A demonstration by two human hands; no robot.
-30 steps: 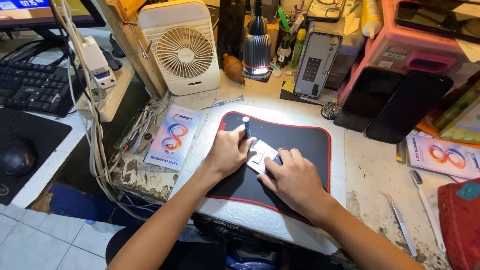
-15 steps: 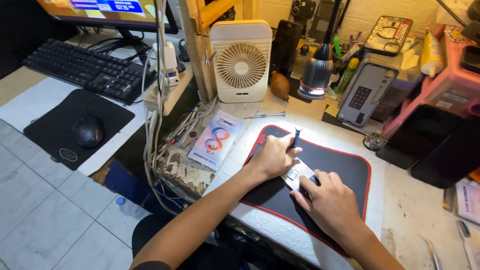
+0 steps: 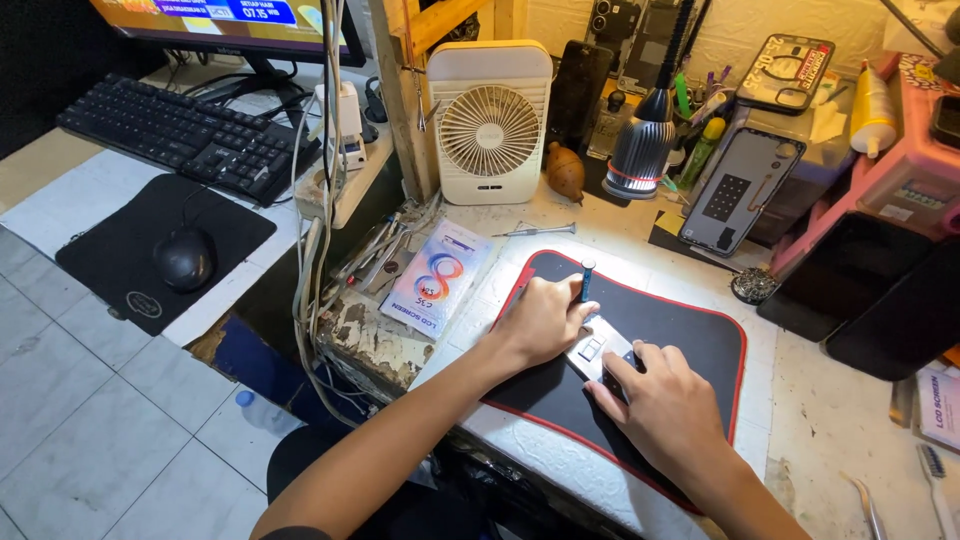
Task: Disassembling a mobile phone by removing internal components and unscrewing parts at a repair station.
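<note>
A black work mat with a red edge lies on the white bench. On it rests a small silver phone part, pinned between both hands. My left hand grips a thin dark screwdriver that stands upright, its tip on the part. My right hand presses down on the part's right end and covers that side of it.
A cream desk fan, a lamp and phones stand at the back. A colourful flat box and a loose screwdriver lie left of the mat. Keyboard and mouse occupy the lower left desk. Tweezers lie right.
The camera has swung left and downward, so the bench slid right in view. Both hands stay on the part, the screwdriver still upright.
</note>
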